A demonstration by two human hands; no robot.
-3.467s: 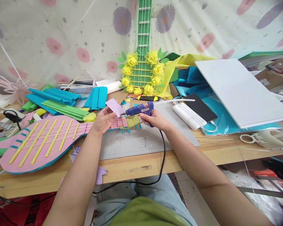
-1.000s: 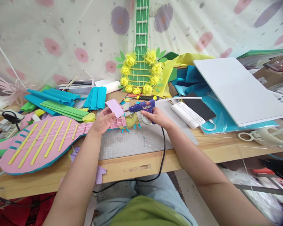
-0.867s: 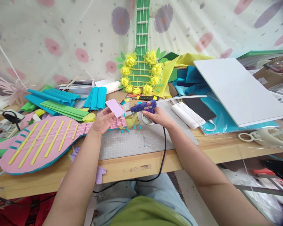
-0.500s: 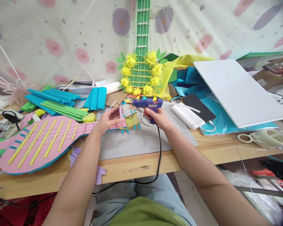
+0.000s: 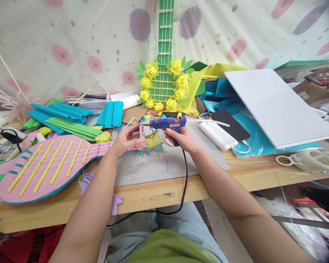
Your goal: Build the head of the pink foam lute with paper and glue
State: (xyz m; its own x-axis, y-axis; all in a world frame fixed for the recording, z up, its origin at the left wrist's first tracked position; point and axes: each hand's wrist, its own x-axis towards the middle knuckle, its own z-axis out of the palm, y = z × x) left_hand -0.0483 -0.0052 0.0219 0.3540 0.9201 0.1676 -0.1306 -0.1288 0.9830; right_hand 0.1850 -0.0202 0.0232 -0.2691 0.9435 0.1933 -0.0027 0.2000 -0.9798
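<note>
My right hand [image 5: 181, 138] is wrapped round the handle of a blue hot glue gun [image 5: 167, 123], a clear glue stick jutting from its back. The gun's nozzle points left, close to a raised pink paper strip [image 5: 141, 130]. My left hand [image 5: 126, 140] is closed on this strip at the neck end of a pink paper guitar [image 5: 49, 164], which carries yellow bars and thin strings. Just beyond the strip is the guitar's yellow-olive head [image 5: 153, 140] with small blue pegs. Whether the nozzle touches the strip I cannot tell.
A grey cutting mat [image 5: 153, 171] lies beneath my hands. Behind stands a green paper guitar [image 5: 164, 78] ringed with yellow flowers. Rolls of blue crepe paper [image 5: 63, 111] are at left; a white power strip [image 5: 218, 136] and white board [image 5: 276, 106] at right. The gun's black cord [image 5: 185, 182] drops over the table edge.
My right hand has brought the glue gun a little left and down, so its nozzle is now close to the pink strip. My left hand keeps its hold.
</note>
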